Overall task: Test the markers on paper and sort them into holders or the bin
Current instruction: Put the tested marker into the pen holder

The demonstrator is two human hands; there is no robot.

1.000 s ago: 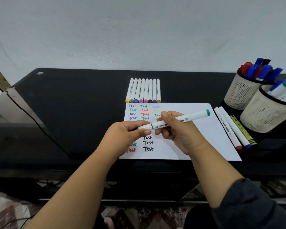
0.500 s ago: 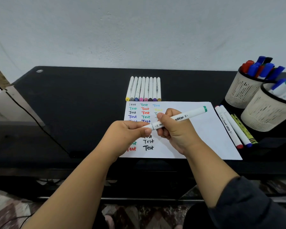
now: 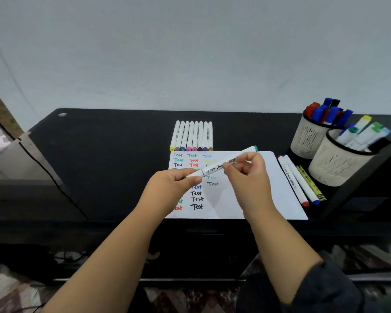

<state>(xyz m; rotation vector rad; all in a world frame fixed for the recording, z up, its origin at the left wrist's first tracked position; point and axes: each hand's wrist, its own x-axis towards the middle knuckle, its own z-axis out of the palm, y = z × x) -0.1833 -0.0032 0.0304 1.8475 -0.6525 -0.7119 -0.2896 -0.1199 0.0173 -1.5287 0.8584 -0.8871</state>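
The white marker (image 3: 221, 164) slants above the paper (image 3: 253, 199), its lower end pinched by the left hand (image 3: 169, 190), its middle by the right hand (image 3: 248, 177).

1. The white plastic marker with a green end cap (image 3: 224, 164), pinched between both hands, looks smooth and slightly glossy.
2. The white paper sheet (image 3: 266, 188) under the hands is matt.
3. The black tabletop (image 3: 104, 154) left of the hands is glossy.
4. The cream perforated holder (image 3: 334, 168) right of the hands looks matt.
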